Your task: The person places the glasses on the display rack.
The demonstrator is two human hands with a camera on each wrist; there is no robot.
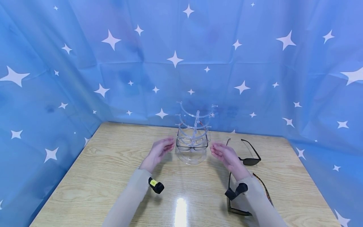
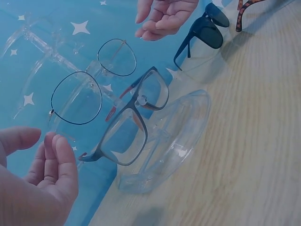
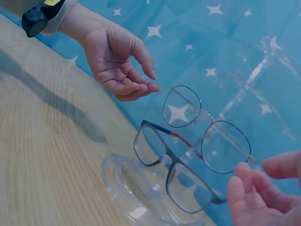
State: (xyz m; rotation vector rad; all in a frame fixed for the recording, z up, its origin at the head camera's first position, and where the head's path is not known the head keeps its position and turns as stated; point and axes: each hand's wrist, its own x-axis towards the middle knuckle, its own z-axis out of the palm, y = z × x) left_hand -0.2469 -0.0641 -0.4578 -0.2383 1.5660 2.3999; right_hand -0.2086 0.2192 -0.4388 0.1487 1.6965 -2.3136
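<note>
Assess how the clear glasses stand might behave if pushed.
The clear glasses stand is probably stiff, as its thin curves hold their shape. It may tip, being tall with a slender upright. Its glossy base could feel slippery.

We see a pale wood-grain bench (image 1: pixel 113 179) with a clear display rack (image 1: pixel 195 127) standing on it. Right of the rack lie black sunglasses (image 1: pixel 250 161); nearer us than the rack, also to its right, lie partly hidden tortoiseshell-patterned glasses (image 1: pixel 239 212).
</note>
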